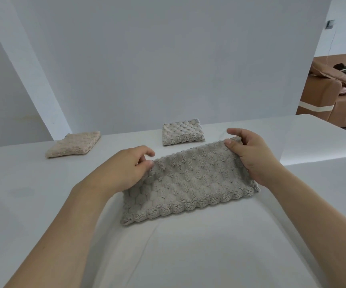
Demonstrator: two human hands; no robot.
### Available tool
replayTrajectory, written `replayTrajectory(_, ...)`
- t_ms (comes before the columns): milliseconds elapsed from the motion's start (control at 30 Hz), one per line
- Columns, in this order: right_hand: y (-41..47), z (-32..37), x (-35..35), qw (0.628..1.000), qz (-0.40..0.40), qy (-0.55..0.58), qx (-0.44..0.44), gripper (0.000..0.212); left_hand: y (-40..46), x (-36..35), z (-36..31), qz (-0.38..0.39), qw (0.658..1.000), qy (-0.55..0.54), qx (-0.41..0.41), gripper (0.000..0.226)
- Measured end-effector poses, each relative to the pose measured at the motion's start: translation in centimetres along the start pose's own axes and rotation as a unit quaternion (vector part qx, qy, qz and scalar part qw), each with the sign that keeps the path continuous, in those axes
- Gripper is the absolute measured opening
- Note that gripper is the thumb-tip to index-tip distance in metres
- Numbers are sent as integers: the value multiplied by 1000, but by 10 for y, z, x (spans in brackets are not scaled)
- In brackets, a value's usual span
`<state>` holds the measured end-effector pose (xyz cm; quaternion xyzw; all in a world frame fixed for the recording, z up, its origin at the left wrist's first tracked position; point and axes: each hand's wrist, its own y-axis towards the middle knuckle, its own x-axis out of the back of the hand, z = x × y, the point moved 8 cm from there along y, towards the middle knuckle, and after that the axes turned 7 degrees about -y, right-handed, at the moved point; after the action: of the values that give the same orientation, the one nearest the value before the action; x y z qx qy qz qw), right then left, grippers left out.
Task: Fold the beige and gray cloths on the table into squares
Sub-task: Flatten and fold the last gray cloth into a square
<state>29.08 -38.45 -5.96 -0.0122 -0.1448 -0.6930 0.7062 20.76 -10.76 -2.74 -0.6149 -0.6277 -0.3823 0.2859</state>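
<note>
Nearest lay the gray cloth (190, 183), a folded rectangle on the white table (33, 183), its long axis running left-near to right-far. Left hand (124, 169) pinched its far-left corner; right hand (249, 154) pinched the far-right. Beyond sat a folded beige cloth (73, 144), then a folded gray square (182, 132); a brown sofa (334, 96) stood far right.

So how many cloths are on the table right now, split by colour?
Gray: 2, the cloth under both hands, held by the left hand and right hand, and the folded square behind it.
Beige: 1, the folded square at far left.
Total: 3 cloths.
</note>
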Motion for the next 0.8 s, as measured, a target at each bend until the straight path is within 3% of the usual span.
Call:
replayTrajectory(167,-2,15,-4,977,-23,-205,59,9,0,-14,8,64,993,91,44,19)
replayTrajectory(300,-5,28,-2,962,-48,-255,90,12,-4,3,-14,-24,998,56,9,21)
replayTrajectory(400,-6,53,11,966,-84,-224,102,14,-10,26,-37,-67,986,-152,-8,23)
replayTrajectory(500,-5,80,27,971,-94,-195,100,14,-19,34,-46,3,919,-394,10,16)
replayTrajectory(567,-5,82,29,973,-48,-214,71,15,-25,28,-44,66,902,-426,31,15)
replayTrajectory(633,-5,66,19,962,14,-272,37,15,-25,17,-32,83,938,-330,67,21)
replayTrajectory(700,-5,42,8,936,32,-349,27,12,-17,8,-12,54,989,-100,96,20)
replayTrajectory(800,-9,19,-16,865,44,-498,40,23,-9,-11,1,41,984,141,105,12)
